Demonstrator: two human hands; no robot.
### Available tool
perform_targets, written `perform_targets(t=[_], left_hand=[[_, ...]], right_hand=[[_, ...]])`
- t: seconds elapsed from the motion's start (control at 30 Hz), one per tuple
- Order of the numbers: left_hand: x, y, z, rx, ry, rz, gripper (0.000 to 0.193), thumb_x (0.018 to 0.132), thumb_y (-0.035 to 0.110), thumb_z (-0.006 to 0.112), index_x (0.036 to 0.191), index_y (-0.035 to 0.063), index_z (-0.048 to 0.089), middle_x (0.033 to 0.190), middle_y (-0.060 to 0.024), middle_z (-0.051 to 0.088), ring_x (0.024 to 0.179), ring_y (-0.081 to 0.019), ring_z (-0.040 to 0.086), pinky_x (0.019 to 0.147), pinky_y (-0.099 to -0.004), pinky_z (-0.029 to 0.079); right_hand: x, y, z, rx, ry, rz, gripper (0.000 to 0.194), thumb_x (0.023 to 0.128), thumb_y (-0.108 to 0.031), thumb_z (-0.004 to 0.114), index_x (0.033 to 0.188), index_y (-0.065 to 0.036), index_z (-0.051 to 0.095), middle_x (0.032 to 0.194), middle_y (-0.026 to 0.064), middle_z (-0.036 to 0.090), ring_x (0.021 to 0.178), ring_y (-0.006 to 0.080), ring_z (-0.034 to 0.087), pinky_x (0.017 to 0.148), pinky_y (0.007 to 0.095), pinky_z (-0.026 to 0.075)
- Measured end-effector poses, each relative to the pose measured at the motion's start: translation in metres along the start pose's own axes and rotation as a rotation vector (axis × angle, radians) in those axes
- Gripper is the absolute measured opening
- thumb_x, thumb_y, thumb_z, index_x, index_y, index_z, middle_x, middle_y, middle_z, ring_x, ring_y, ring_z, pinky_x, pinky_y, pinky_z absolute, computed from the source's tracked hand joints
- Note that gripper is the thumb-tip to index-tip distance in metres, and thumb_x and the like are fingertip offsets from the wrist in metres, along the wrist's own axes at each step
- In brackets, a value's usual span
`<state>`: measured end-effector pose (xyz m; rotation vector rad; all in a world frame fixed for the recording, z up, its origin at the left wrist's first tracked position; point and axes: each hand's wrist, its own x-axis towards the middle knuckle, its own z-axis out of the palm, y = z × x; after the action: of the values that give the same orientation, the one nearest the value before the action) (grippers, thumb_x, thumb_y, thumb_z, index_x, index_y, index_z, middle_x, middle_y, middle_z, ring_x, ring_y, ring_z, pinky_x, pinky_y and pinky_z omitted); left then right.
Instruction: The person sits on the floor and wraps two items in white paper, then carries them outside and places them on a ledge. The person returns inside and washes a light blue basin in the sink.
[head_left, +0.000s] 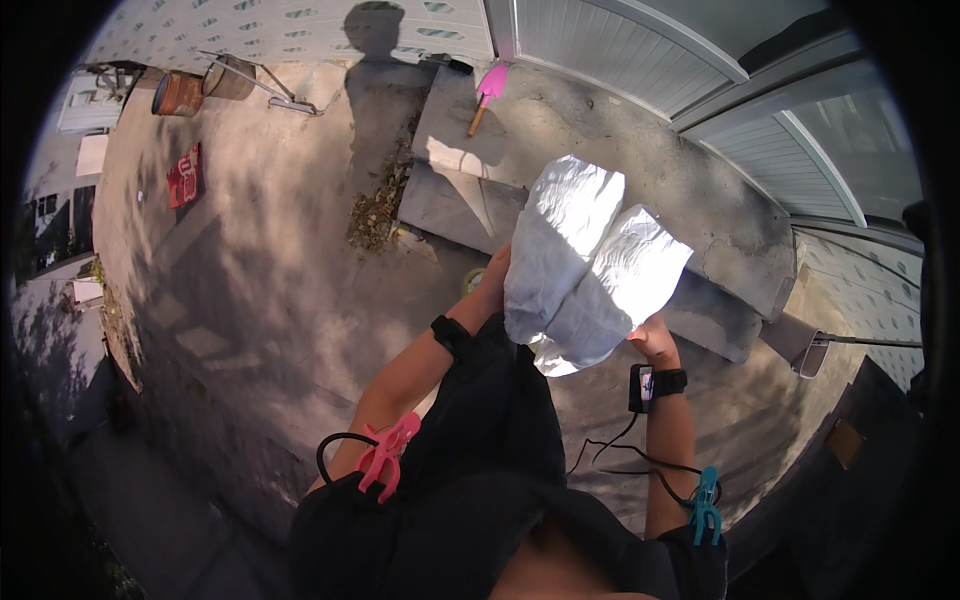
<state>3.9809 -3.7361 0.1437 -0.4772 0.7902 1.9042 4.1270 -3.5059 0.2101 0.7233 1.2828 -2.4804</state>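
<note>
In front of my body I hold a crinkled white bag or sheet (574, 255), with a deep crease running down its middle. My left hand (500, 276) grips its left edge, the fingers mostly hidden behind it. Around its lower right edge is my right hand (657, 342), also partly covered. Sunlight falls on the upper part of the white material, while the lower part lies in shade. Just beyond my left hand, a pale green round thing (474, 280) shows only in part.
Concrete steps (465, 206) rise ahead, bearing a pink hand trowel (492, 82). Dry leaves (375, 217) lie beside them. Farther left are a red printed packet (185, 177) and a rusty bucket (177, 94). A long-handled dustpan (796, 349) stands right. A cable (622, 448) hangs by my right arm.
</note>
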Motion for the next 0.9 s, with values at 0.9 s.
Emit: perform_targets(t=[0.9], left_hand=[[0.199, 0.073, -0.411, 0.516, 0.454, 0.094, 0.035, 0.092, 0.027, 0.039, 0.12, 0.0064, 0.041, 0.107, -0.0037, 0.054, 0.092, -0.0128, 0.054, 0.074, -0.0253, 0.045]], right_hand=[[0.385, 0.378, -0.026, 0.135, 0.018, 0.144, 0.078, 0.075, -0.019, 0.066, 0.133, -0.005, 0.016, 0.132, 0.0117, 0.034, 0.12, 0.023, 0.034, 0.097, 0.0361, 0.03]])
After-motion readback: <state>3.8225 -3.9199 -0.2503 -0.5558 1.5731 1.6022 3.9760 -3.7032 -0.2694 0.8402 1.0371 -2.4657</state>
